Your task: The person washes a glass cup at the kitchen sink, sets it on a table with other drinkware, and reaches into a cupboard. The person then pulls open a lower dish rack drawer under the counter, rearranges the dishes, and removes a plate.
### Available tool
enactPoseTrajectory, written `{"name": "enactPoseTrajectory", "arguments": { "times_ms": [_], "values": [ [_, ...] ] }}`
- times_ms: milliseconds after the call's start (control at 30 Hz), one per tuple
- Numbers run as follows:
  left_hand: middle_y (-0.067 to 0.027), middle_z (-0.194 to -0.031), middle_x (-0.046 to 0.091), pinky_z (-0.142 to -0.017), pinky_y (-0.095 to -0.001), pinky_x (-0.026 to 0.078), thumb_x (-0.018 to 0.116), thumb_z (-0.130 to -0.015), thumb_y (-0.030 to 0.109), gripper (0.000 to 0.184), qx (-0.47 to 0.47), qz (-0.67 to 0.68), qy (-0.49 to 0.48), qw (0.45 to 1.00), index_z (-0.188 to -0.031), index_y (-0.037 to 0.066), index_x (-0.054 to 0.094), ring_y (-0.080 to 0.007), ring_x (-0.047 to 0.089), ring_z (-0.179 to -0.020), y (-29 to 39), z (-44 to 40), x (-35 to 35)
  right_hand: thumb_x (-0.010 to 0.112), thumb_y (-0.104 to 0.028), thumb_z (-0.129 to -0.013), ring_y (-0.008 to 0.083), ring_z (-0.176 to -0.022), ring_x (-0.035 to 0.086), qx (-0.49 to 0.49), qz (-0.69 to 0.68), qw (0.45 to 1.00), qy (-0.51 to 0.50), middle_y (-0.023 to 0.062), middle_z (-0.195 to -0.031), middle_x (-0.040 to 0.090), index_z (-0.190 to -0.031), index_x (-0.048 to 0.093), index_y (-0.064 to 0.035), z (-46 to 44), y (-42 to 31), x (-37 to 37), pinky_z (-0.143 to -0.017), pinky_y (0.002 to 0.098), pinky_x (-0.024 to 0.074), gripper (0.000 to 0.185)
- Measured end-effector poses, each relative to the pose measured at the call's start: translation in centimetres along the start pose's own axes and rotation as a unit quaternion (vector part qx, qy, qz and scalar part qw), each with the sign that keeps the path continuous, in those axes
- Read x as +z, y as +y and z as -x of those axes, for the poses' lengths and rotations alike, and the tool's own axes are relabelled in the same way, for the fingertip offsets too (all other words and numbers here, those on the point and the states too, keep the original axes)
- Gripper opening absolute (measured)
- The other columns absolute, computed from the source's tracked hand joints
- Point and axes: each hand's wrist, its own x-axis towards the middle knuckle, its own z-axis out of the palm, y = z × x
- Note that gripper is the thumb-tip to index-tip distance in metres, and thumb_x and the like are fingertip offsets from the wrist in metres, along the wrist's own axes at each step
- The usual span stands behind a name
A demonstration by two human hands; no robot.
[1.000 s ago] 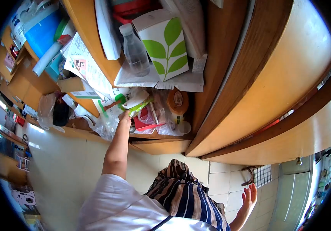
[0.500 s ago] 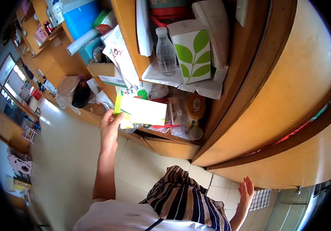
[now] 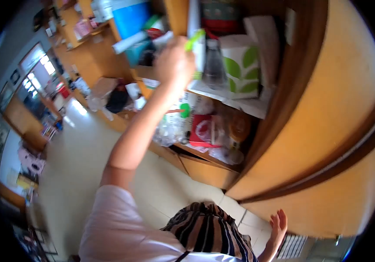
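My left hand (image 3: 175, 64), blurred by motion, is raised at the upper cabinet shelf. Its fingers are closed on a flat white and yellow-green box (image 3: 199, 54), which is turned nearly edge-on and partly hidden. Just to the right stand a clear plastic bottle (image 3: 214, 67) with a white cap and a white carton with green leaves (image 3: 241, 70). Low at the right, my right hand (image 3: 278, 227) hangs in the air with its fingers stretched out and holds nothing.
Under the upper shelf (image 3: 239, 101), a lower shelf holds a red box (image 3: 201, 131), plastic bags and a jar (image 3: 239, 126). A curved wooden door (image 3: 318, 144) stands open at the right. A blue container (image 3: 131, 19) sits at the upper left.
My left hand has lifted the box from in front of the lower shelf up to the upper shelf, turning it edge-on. My right hand stays low with fingers stretched. The view has shifted slightly.
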Motion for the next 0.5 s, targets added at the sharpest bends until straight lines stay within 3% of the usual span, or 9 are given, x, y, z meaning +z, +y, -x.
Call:
{"name": "enactPoseTrajectory", "arguments": {
  "times_ms": [100, 133, 267, 433, 500],
  "values": [
    [-0.0171, -0.083, 0.064, -0.065, -0.0452, 0.05, 0.053, -0.078, 0.008, 0.013, -0.054, -0.118, -0.068, 0.989, -0.087, 0.005, 0.062, -0.0329, 0.064, -0.076, 0.6, -1.9, 3.2, 0.061, -0.021, -0.09, 0.0134, -0.093, 0.06, 0.054, -0.042, 0.998, -0.009, 0.0041, -0.121, 0.059, -0.13, 0.05, -0.0076, -1.9, 4.3, -2.6, -0.074, 0.0252, 0.0454, 0.044],
    [-0.0188, -0.092, 0.065, -0.071, -0.0459, 0.052, 0.05, -0.081, 0.008, 0.018, -0.072, -0.113, -0.155, 0.979, -0.094, 0.003, 0.062, -0.0334, 0.066, -0.085, 1.5, -2.5, 2.3, 0.059, -0.015, -0.091, 0.0281, -0.104, 0.059, 0.012, -0.039, 0.999, -0.01, 0.0141, -0.124, 0.055, -0.131, 0.047, -0.0009, 3.0, -0.1, -1.9, -0.088, 0.0368, 0.0463, 0.044],
    [-0.0203, -0.109, 0.061, -0.085, -0.0466, 0.051, 0.048, -0.085, 0.005, 0.029, -0.1, -0.122, -0.212, 0.964, -0.111, 0.001, 0.058, -0.0362, 0.063, -0.099, 1.1, -4.0, 4.3, 0.063, -0.02, -0.089, 0.0296, -0.108, 0.058, 0.068, -0.041, 0.996, -0.046, 0.0147, -0.129, 0.052, -0.131, 0.047, -0.0018, 1.3, 0.2, -1.2, -0.089, 0.0393, 0.0461, 0.048],
    [-0.0245, -0.1, 0.065, -0.082, -0.0427, 0.053, 0.054, -0.077, 0.002, 0.022, -0.066, -0.103, -0.257, 0.959, -0.095, -0.001, 0.067, -0.0345, 0.065, -0.095, -0.3, -6.1, 4.6, 0.062, -0.02, -0.09, 0.0291, -0.108, 0.057, 0.047, -0.028, 0.996, -0.073, 0.0153, -0.13, 0.051, -0.133, 0.046, -0.0024, -0.1, -1.3, 0.1, -0.09, 0.0394, 0.046, 0.049],
    [-0.0199, -0.106, 0.065, -0.078, -0.0382, 0.055, 0.057, -0.081, 0.007, 0.019, -0.041, -0.14, -0.262, 0.954, -0.095, 0.001, 0.069, -0.0297, 0.067, -0.094, -0.7, -6.7, 5.4, 0.062, -0.02, -0.09, 0.0292, -0.108, 0.057, 0.043, -0.017, 0.996, -0.072, 0.0156, -0.13, 0.051, -0.133, 0.046, -0.0024, -0.1, -2.4, 0.6, -0.09, 0.0396, 0.046, 0.05]
  ]
}}
